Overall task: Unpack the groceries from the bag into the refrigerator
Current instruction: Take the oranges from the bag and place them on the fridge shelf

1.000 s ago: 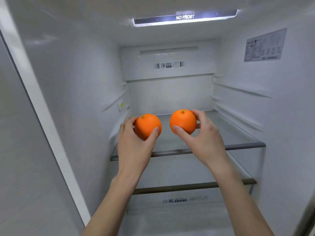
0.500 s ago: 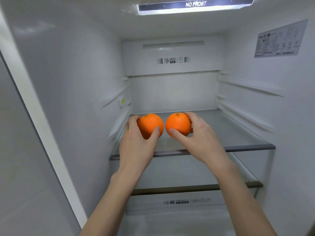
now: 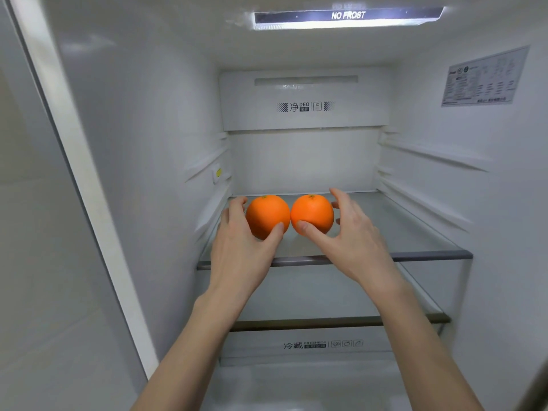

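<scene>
The left hand [image 3: 243, 247] curls round the left orange [image 3: 267, 216], thumb on its front. The right hand [image 3: 353, 241] holds the right orange [image 3: 312, 214] more loosely, thumb on its front, fingers spread behind. The two fruits touch, low over the glass shelf [image 3: 415, 232], well behind its grey front edge [image 3: 430, 255]. Bare shelf extends rightward from the right hand; the refrigerator's left wall [image 3: 148, 143] stands just beside the left hand.

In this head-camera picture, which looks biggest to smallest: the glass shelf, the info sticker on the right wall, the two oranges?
1. Glass shelf, widest by far.
2. Info sticker.
3. Left orange and right orange: alike, so unranked.
The sticker sits nearer the camera than the oranges, so its lead is unsure.
</scene>
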Demonstrator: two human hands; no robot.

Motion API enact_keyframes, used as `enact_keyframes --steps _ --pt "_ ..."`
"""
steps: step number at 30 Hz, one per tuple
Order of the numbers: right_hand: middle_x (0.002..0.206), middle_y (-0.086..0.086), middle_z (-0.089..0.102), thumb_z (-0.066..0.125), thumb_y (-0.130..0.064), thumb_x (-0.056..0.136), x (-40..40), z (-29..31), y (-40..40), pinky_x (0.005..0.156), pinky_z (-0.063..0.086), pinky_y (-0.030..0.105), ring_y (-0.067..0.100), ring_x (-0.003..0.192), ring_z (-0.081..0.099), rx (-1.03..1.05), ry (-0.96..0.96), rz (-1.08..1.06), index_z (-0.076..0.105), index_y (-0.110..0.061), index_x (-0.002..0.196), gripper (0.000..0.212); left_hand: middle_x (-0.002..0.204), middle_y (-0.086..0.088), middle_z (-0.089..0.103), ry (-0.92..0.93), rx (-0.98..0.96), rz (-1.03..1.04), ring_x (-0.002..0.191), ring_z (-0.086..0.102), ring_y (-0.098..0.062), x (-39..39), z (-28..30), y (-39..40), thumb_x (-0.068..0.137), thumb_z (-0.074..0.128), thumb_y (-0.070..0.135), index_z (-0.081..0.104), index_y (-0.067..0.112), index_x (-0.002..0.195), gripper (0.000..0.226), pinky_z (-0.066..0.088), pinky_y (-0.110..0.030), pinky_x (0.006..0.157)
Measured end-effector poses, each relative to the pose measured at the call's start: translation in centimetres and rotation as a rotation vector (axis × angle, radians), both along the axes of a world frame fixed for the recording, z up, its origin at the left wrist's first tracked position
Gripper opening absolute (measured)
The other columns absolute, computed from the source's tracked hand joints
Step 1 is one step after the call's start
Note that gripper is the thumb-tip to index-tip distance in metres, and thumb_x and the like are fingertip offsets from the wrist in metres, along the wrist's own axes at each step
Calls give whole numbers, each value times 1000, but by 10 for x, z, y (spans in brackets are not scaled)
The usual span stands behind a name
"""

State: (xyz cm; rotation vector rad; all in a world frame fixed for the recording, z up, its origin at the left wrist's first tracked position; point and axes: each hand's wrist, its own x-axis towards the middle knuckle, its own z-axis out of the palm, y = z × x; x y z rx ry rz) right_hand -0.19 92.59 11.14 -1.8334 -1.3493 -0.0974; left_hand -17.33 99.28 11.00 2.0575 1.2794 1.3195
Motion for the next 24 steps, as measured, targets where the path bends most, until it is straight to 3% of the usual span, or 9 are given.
enact_keyframes --steps 4,7,11,15,18,24 --pt "154 -7 46 52 -74 89 -8 3 -18 98 47 43 20 136 51 42 -27 -44 24 -32 159 87 151 4 47 15 49 15 136 50 -20 -13 4 -19 92 68 50 34 28 151 71 45 -39 100" --pt "155 -9 44 47 -74 90 -17 0 -37 91 43 36 18 135 50 68 -65 -76 23 -32 159 83 147 5 49 39 99 23 134 50 -20 -26 2 -32 93 65 50 36 28 150 67 43 -35 95" --pt "148 -6 51 43 -73 90 -29 -9 -65 96 46 39 19 132 52 124 -76 -126 31 -30 156 80 142 7 52 91 167 22 133 48 -15 -40 -7 -49 92 62 48 44 27 147 61 36 -27 90" --pt "136 -3 60 49 -65 96 -38 -24 -96 95 49 41 20 122 57 165 -176 -226 46 -24 149 67 140 5 54 178 258 -112 132 48 -15 -50 -24 -64 95 63 42 48 23 145 56 45 -34 104" --pt "141 -3 59 46 -62 98 -44 -38 -123 104 47 41 18 129 55 108 -234 -258 48 -22 148 64 144 0 54 235 349 -198 138 48 -22 -56 -41 -69 100 63 37 51 17 145 51 43 -43 114" --pt "150 1 54 49 -55 102 -63 -73 -185 117 38 47 20 143 46 25 -371 -386 50 -14 149 63 140 -4 61 210 458 -472 140 50 -26 -51 -79 -92 92 70 36 61 11 138 53 41 -46 115"
